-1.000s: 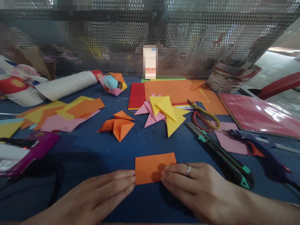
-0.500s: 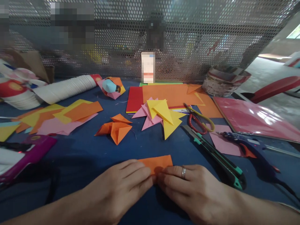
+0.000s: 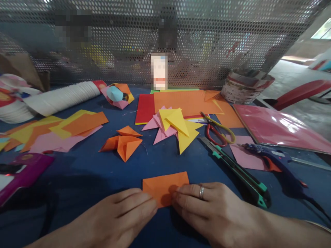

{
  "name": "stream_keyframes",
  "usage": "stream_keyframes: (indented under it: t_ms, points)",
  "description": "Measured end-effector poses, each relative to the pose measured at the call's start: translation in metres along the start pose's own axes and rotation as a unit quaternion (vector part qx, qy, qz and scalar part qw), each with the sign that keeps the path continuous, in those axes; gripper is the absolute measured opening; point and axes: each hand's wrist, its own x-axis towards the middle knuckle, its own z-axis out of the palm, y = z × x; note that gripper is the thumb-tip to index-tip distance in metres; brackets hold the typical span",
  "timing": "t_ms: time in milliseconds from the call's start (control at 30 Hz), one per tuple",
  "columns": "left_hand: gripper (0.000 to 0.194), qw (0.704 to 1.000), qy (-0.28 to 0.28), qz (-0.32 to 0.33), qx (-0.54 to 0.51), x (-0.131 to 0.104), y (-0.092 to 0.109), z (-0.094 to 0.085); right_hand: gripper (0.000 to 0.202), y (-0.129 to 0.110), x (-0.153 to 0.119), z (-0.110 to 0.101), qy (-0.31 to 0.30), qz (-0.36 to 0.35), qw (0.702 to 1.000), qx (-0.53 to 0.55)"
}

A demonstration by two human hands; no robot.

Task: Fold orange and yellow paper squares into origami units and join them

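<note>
A folded orange paper point(image 3: 165, 189) lies on the blue table top near its front, a narrow rectangle with its long side across. At its lower left corner rests my left hand point(image 3: 126, 210), fingers together and pressed along the edge. The fingertips of my right hand point(image 3: 204, 203), which wears a ring, are closed on the paper's right part; the thumb is hidden. Beyond the hands sit several folded orange pieces point(image 3: 126, 141). Farther back lies a pile of yellow and pink folded triangles point(image 3: 177, 125).
On the right are a green-and-black box cutter point(image 3: 235, 172), scissors point(image 3: 219, 132) and a blue glue gun point(image 3: 276, 162). At left are a purple tool point(image 3: 31, 168), loose coloured papers point(image 3: 64, 131) and stacked paper cups point(image 3: 67, 96). A perforated metal panel point(image 3: 124, 41) stands behind.
My left hand has slid left and down along the orange paper, uncovering its left part. My right hand stays at the right part. The view has shifted slightly.
</note>
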Motion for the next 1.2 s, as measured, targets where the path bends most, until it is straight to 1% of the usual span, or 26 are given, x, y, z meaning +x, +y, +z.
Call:
stream_keyframes:
  t_ms: [100,167,233,300,400,467,533,567,633,667,700,733,767,800,833,900,967,1033,1100,1200]
  points:
    - [0.036,0.999,-0.036,0.012,0.017,-0.013,-0.002,-0.003,0.033,0.001,0.001,0.000,-0.004,-0.016,0.999,0.041]
    - [0.033,0.997,-0.069,0.023,0.031,-0.020,-0.004,-0.007,0.033,0.001,0.002,0.000,0.000,-0.015,0.999,0.049]
    - [0.034,0.995,-0.092,0.024,0.040,-0.026,-0.004,-0.009,0.033,0.001,0.002,-0.001,0.005,-0.016,0.999,0.050]
    - [0.036,0.995,-0.091,0.005,0.038,-0.032,-0.001,-0.009,0.034,0.001,0.003,-0.002,0.012,-0.017,0.999,0.046]
    - [0.036,0.997,-0.062,-0.038,0.028,-0.042,0.003,-0.006,0.034,0.001,0.004,-0.003,0.024,-0.017,0.999,0.041]
    - [0.038,0.996,-0.056,-0.062,0.021,-0.047,0.004,-0.007,0.035,0.001,0.004,-0.003,0.027,-0.016,0.999,0.038]
    - [0.040,0.995,-0.067,-0.070,0.012,-0.049,0.004,-0.010,0.035,0.000,0.004,-0.002,0.030,-0.017,0.999,0.036]
    - [0.040,0.996,-0.069,-0.061,0.010,-0.049,0.003,-0.012,0.035,0.000,0.003,-0.001,0.030,-0.018,0.999,0.035]
    - [0.038,0.997,-0.050,-0.053,0.003,-0.045,0.001,-0.015,0.035,0.000,0.002,0.000,0.031,-0.017,0.999,0.031]
    - [0.037,0.997,-0.029,-0.070,-0.002,-0.042,0.000,-0.016,0.034,0.000,0.002,0.002,0.032,-0.016,0.999,0.029]
    - [0.038,0.995,-0.008,-0.097,-0.007,-0.037,-0.001,-0.017,0.034,-0.001,0.002,0.003,0.036,-0.014,0.999,0.028]
    - [0.038,0.990,0.003,-0.143,-0.017,-0.031,-0.002,-0.017,0.033,-0.001,0.002,0.003,0.045,-0.011,0.999,0.029]
    - [0.036,0.983,0.005,-0.183,-0.020,-0.024,-0.003,-0.017,0.033,-0.001,0.003,0.004,0.062,-0.005,0.998,0.031]
    - [0.036,0.979,-0.002,-0.203,-0.029,-0.017,-0.004,-0.016,0.032,-0.001,0.003,0.004,0.083,0.005,0.996,0.034]
    - [0.035,0.968,0.010,-0.246,-0.043,-0.009,-0.006,-0.015,0.031,-0.001,0.005,0.004,0.104,0.019,0.994,0.037]
    - [0.029,0.953,0.006,-0.290,-0.092,0.005,-0.009,-0.014,0.029,-0.001,0.008,0.002,0.129,0.072,0.989,0.029]
    - [0.026,0.946,-0.001,-0.294,-0.138,0.018,-0.013,-0.012,0.034,-0.001,0.011,0.002,0.115,0.137,0.984,0.019]
    - [0.025,0.943,0.005,-0.287,-0.169,0.026,-0.016,-0.011,0.044,-0.001,0.013,0.002,0.080,0.184,0.979,0.023]
    - [0.024,0.938,0.015,-0.286,-0.193,0.032,-0.019,-0.011,0.051,-0.001,0.013,0.004,0.052,0.198,0.978,0.042]
    - [0.022,0.925,0.010,-0.300,-0.231,0.038,-0.023,-0.010,0.051,0.000,0.012,0.006,0.045,0.190,0.979,0.060]
